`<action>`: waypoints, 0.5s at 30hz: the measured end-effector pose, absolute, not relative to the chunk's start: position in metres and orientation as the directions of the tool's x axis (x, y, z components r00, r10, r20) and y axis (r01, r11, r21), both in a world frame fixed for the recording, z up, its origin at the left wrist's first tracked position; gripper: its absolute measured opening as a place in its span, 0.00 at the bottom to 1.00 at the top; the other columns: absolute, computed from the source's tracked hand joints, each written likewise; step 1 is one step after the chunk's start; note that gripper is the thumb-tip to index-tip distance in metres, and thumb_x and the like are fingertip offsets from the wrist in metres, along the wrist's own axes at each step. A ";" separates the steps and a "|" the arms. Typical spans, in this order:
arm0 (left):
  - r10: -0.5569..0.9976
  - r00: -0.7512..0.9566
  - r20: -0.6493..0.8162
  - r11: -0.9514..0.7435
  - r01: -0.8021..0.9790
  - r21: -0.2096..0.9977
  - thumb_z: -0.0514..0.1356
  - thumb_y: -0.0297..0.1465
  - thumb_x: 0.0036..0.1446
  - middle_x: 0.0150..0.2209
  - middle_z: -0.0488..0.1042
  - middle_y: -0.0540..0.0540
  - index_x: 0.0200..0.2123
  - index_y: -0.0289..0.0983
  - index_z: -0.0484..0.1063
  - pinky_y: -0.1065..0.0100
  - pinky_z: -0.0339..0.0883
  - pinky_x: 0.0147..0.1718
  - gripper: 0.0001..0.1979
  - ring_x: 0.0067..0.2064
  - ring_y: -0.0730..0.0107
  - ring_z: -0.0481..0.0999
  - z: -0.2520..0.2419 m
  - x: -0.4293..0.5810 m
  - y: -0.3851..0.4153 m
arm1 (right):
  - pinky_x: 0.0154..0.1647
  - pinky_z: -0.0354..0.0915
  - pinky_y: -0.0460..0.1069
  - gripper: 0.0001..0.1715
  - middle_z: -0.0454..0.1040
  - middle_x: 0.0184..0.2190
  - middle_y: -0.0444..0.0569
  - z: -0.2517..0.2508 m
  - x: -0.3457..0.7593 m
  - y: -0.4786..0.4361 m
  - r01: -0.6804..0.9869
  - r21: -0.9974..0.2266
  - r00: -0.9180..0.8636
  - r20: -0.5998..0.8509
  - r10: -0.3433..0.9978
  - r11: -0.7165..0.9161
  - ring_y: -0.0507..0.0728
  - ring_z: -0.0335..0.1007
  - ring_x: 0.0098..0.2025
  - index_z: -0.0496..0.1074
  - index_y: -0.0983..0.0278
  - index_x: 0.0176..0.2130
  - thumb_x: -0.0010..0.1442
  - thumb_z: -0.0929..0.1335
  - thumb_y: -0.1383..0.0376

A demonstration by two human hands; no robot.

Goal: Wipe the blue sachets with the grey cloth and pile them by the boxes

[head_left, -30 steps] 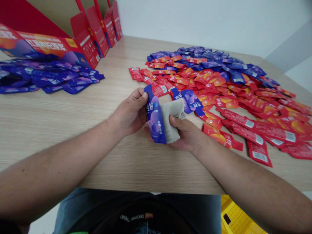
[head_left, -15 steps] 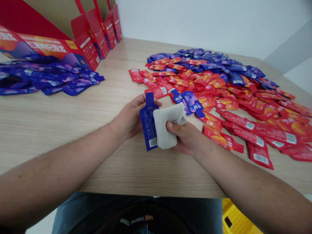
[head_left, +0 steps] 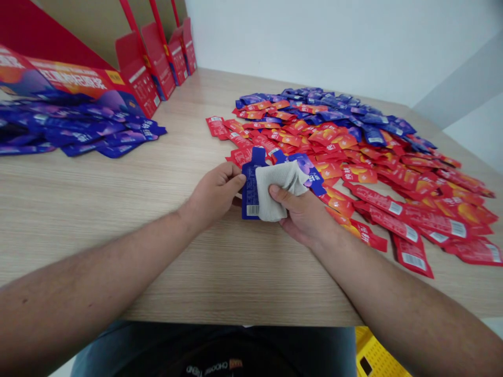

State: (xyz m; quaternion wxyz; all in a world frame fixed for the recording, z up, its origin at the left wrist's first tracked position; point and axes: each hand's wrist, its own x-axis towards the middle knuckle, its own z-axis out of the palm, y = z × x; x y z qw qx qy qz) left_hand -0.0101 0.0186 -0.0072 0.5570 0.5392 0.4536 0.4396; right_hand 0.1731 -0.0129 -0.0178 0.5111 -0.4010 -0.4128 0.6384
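Note:
A blue spouted pouch (head_left: 250, 191) is held up over the table in front of me, its printed back with a barcode facing me. My left hand (head_left: 216, 195) pinches its left edge between thumb and fingers. A folded white ribbed cloth (head_left: 272, 195) covers the right part of the pouch. My right hand (head_left: 304, 213) is closed on this cloth, thumb on top, the other fingers mostly hidden behind. Just beyond the hands lie loose blue pouches (head_left: 314, 180) and a spread heap of red pouches (head_left: 328, 135).
More blue pouches (head_left: 338, 99) lie behind the red ones. At the left, a pile of blue pouches (head_left: 90, 128) rests before open red cartons (head_left: 137, 78). The wooden table (head_left: 176, 293) ends near my lap, with a yellow plastic item (head_left: 379, 356) below at the right.
The blue pouch has shifted slightly right and up with the cloth. My left hand has turned, its thumb now on the pouch's near face at the left edge.

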 end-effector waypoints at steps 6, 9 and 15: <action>0.940 0.340 0.005 -0.072 0.187 0.980 0.61 0.32 0.59 0.25 0.66 0.53 0.30 0.38 0.65 0.72 0.61 0.25 0.08 0.26 0.75 0.65 -0.006 -0.008 0.012 | 0.52 0.70 0.63 0.16 0.80 0.43 0.50 -0.005 0.200 -0.005 0.590 -0.726 -0.072 0.390 0.918 0.354 0.64 0.75 0.48 0.78 0.58 0.45 0.59 0.75 0.55; 0.928 0.346 -0.138 0.153 -0.018 0.988 0.62 0.30 0.57 0.24 0.67 0.54 0.30 0.38 0.64 0.72 0.61 0.26 0.08 0.25 0.75 0.66 -0.004 0.000 0.007 | 0.47 0.70 0.58 0.10 0.79 0.41 0.51 0.001 0.201 -0.010 0.687 -0.509 -0.243 0.512 0.824 0.519 0.62 0.73 0.45 0.76 0.60 0.43 0.60 0.72 0.60; 0.922 0.279 -0.267 0.319 -0.160 0.934 0.60 0.25 0.58 0.21 0.62 0.55 0.28 0.38 0.62 0.74 0.54 0.21 0.09 0.21 0.78 0.60 0.000 0.008 0.005 | 0.43 0.68 0.53 0.11 0.77 0.39 0.49 0.003 0.198 -0.016 0.562 -0.421 -0.546 0.458 0.701 0.712 0.59 0.72 0.44 0.74 0.60 0.43 0.58 0.73 0.67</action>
